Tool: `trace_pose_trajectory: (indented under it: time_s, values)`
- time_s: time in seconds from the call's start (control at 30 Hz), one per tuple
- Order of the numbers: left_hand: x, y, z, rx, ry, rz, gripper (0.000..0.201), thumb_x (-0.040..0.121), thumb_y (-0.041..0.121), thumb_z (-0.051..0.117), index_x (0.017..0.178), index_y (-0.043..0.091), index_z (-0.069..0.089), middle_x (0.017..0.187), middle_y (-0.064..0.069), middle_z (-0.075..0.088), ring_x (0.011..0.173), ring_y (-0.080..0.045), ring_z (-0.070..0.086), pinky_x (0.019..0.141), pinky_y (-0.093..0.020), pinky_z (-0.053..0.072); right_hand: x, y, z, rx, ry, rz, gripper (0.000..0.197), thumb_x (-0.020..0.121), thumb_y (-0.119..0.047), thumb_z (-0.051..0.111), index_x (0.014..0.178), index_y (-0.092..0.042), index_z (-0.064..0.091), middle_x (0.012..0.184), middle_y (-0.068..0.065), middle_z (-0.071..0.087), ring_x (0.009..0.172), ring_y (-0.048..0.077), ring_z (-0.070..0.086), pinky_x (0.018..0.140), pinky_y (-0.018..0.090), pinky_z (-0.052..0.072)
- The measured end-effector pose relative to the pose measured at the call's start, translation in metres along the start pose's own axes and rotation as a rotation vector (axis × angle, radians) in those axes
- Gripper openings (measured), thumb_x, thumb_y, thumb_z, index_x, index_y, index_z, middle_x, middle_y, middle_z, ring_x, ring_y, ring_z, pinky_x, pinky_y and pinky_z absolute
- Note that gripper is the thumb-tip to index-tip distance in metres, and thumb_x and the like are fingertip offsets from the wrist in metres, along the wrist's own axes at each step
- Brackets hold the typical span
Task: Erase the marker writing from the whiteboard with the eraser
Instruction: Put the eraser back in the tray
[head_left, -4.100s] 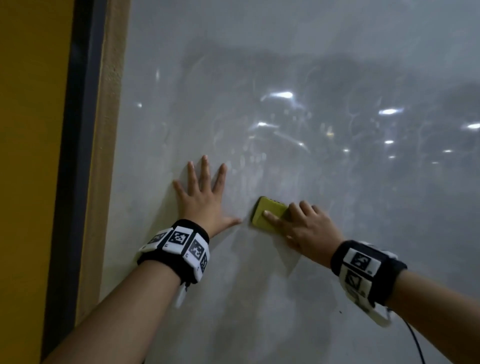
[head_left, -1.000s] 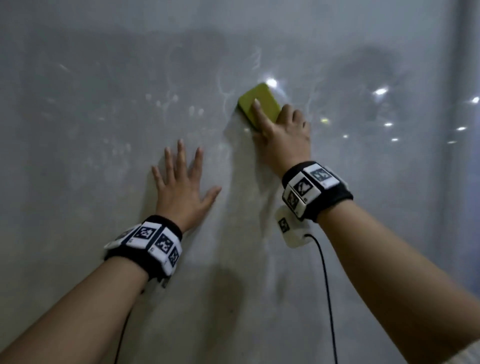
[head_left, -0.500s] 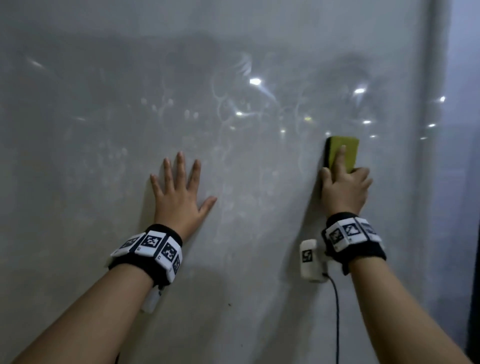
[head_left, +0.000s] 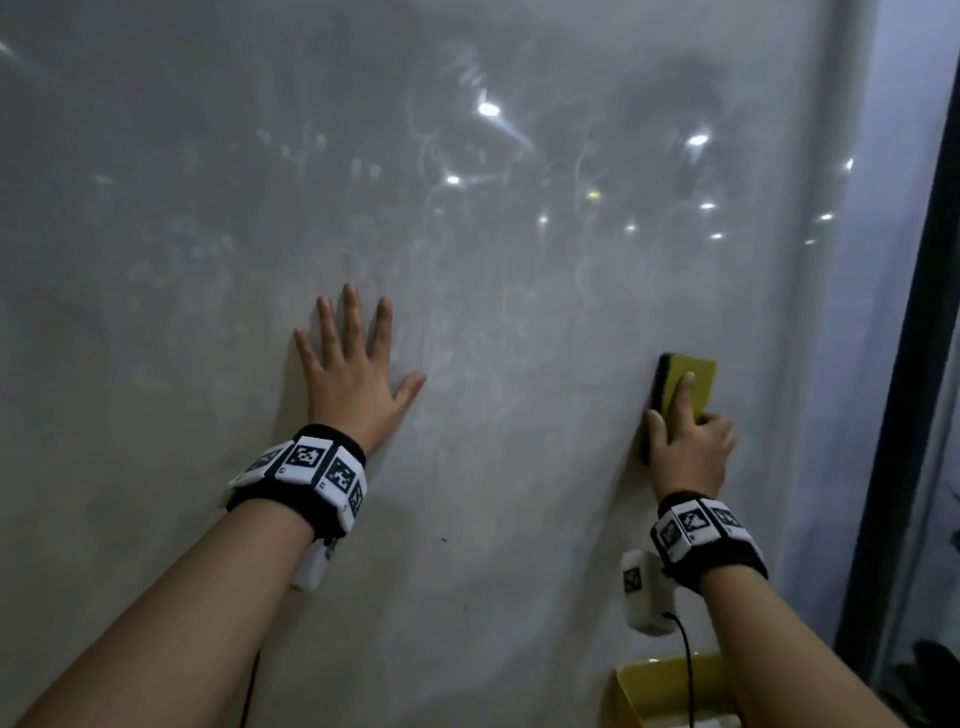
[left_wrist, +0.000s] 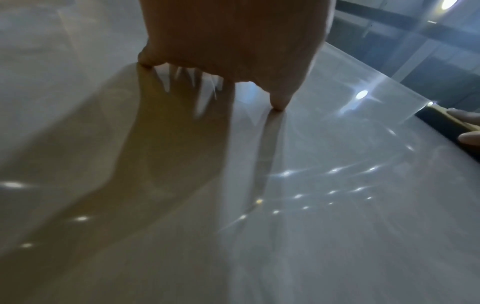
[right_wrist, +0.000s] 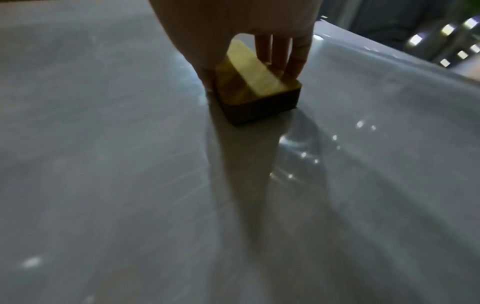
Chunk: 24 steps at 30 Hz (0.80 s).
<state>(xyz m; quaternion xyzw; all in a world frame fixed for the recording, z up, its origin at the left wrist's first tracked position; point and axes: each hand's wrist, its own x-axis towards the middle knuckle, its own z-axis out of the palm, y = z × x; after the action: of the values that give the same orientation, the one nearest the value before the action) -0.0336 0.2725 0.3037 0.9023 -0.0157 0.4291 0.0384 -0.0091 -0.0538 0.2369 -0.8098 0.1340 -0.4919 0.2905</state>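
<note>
Head view: eraser (head_left: 696, 382) near whiteboard (head_left: 208, 208) right edge.

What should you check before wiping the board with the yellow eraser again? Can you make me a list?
1. Eraser held firmly: ok. The right hand grips it, thumb on one side, fingers on the other.
2. Dark pad flat against the whiteboard: ok, as the right wrist view shows.
3. Left hand out of the eraser's way: ok. It rests flat on the board, well apart from the eraser.
4. Writing left to wipe: not ok. Faint swirls remain above and between the hands.
5. Room on the right: not ok. The board's right edge is close.
6. Pad clean: cannot tell.
</note>
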Motion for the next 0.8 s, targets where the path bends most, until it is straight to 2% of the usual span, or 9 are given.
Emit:
trace_pose_trajectory:
  time_s: [0.13, 0.27, 0.33, 0.4, 0.43, 0.5, 0.57, 0.67, 0.8]
  values:
    - [-0.011, 0.005, 0.005, -0.041, 0.043, -0.009, 0.087, 0.09, 0.059, 0.037, 0.139, 0.022, -0.024, 0.154, -0.015, -0.019, 0.141, -0.04, -0.014, 0.11, -0.059, -0.003, -0.058, -0.014, 0.015, 0.104, -0.094, 0.101, 0.069, 0.088, -0.037, 0.058, 0.147, -0.032, 0.023, 0.114, 0.022, 0.04, 0.109, 0.036, 0.038, 0.094, 0.041, 0.038]
    - [-0.013, 0.008, 0.004, -0.014, 0.033, -0.013, 0.087, 0.091, 0.059, 0.036, 0.145, 0.02, -0.019, 0.154, -0.017, -0.019, 0.141, -0.041, -0.014, 0.111, -0.06, -0.001, -0.113, 0.03, 0.004, -0.034, -0.348, -0.355, 0.076, 0.068, -0.027, 0.081, 0.137, -0.024, 0.047, 0.086, 0.019, 0.052, 0.076, 0.037, 0.054, 0.061, 0.038, 0.05]
    - [-0.018, 0.012, 0.003, 0.005, 0.006, -0.008, 0.086, 0.091, 0.057, 0.038, 0.149, 0.018, -0.012, 0.154, -0.018, -0.018, 0.141, -0.041, -0.013, 0.111, -0.06, 0.0, -0.122, 0.074, -0.006, -0.187, -0.522, -0.463, 0.088, 0.058, -0.03, 0.085, 0.134, -0.031, 0.042, 0.081, 0.015, 0.057, 0.064, 0.035, 0.058, 0.053, 0.036, 0.052]
    - [-0.032, 0.025, 0.011, 0.034, -0.044, 0.046, 0.085, 0.091, 0.054, 0.042, 0.15, 0.017, -0.007, 0.155, -0.017, -0.018, 0.141, -0.041, -0.013, 0.111, -0.059, -0.001, -0.121, 0.102, -0.026, -0.359, -0.701, -0.548, 0.091, 0.057, -0.033, 0.082, 0.137, -0.033, 0.04, 0.086, 0.013, 0.062, 0.067, 0.033, 0.062, 0.053, 0.038, 0.055]
    - [-0.042, 0.038, 0.017, 0.052, -0.084, 0.106, 0.085, 0.091, 0.053, 0.043, 0.151, 0.018, -0.006, 0.155, -0.015, -0.018, 0.141, -0.04, -0.014, 0.111, -0.058, -0.003, -0.118, 0.109, -0.039, -0.457, -0.803, -0.56, 0.086, 0.065, -0.032, 0.076, 0.141, -0.033, 0.036, 0.099, 0.012, 0.063, 0.08, 0.035, 0.063, 0.064, 0.041, 0.056]
    - [-0.071, 0.073, 0.033, 0.082, -0.185, 0.273, 0.083, 0.091, 0.05, 0.046, 0.151, 0.019, -0.002, 0.156, -0.014, -0.017, 0.142, -0.037, -0.014, 0.112, -0.056, -0.003, -0.113, 0.119, -0.059, -0.639, -0.983, -0.506, 0.072, 0.086, -0.03, 0.06, 0.147, -0.032, 0.023, 0.131, 0.006, 0.051, 0.114, 0.031, 0.05, 0.093, 0.039, 0.046]
    - [-0.105, 0.115, 0.057, 0.09, -0.337, 0.467, 0.078, 0.093, 0.046, 0.044, 0.151, 0.02, 0.0, 0.156, -0.012, -0.015, 0.143, -0.035, -0.013, 0.113, -0.053, -0.001, -0.111, 0.122, -0.071, -0.65, -1.047, -0.418, 0.064, 0.088, -0.033, 0.057, 0.145, -0.031, 0.029, 0.141, -0.002, 0.044, 0.124, 0.024, 0.042, 0.1, 0.035, 0.037]
    - [-0.157, 0.17, 0.096, -0.045, -0.68, 0.69, 0.071, 0.095, 0.046, 0.043, 0.151, 0.021, 0.008, 0.158, -0.008, -0.006, 0.145, -0.029, -0.008, 0.116, -0.045, 0.002, -0.112, 0.133, -0.081, -0.604, -1.129, -0.343, 0.059, 0.083, -0.038, 0.063, 0.138, -0.031, 0.044, 0.138, -0.004, 0.05, 0.122, 0.02, 0.046, 0.102, 0.033, 0.038]
    - [-0.196, 0.217, 0.135, -0.388, -1.032, 0.693, 0.08, 0.089, 0.047, 0.056, 0.151, 0.018, 0.014, 0.158, -0.005, 0.01, 0.144, -0.021, 0.014, 0.115, -0.034, 0.017, -0.115, 0.16, -0.084, -0.468, -1.265, -0.211, 0.053, 0.076, -0.034, 0.07, 0.126, -0.028, 0.054, 0.124, -0.001, 0.057, 0.112, 0.02, 0.054, 0.09, 0.027, 0.044]
